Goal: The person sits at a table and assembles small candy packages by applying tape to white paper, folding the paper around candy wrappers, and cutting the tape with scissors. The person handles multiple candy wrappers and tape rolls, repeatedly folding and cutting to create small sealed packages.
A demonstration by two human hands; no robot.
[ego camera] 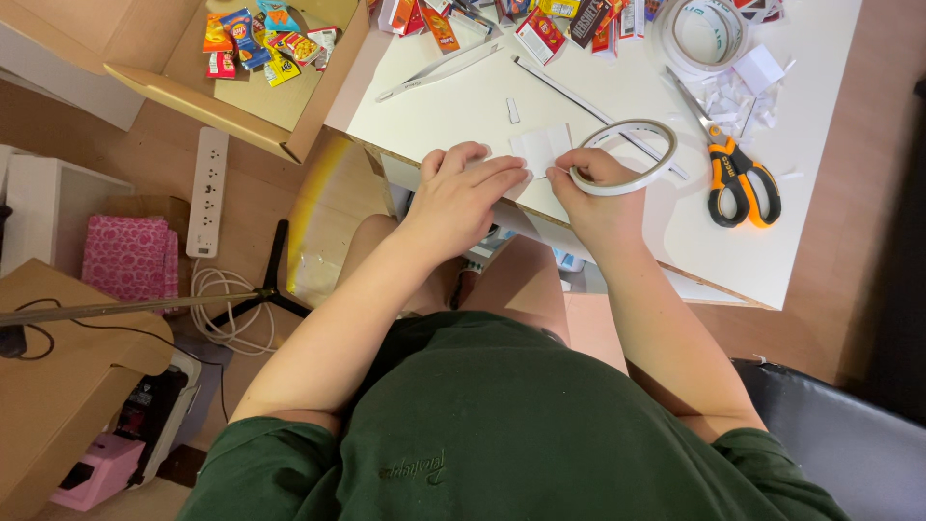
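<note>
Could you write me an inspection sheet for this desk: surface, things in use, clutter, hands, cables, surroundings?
Surface: white table, paper scraps at its far side.
Job's things: white paper; tape roll.
Clutter: orange scissors, small coloured packets, larger tape roll, white strips.
Hands: left hand flat on the paper; right hand holds the tape roll at the paper's edge.
Cables: white cord coiled on the floor by a power strip.
Surroundings: cardboard box with packets, pink bag, black stand.
</note>
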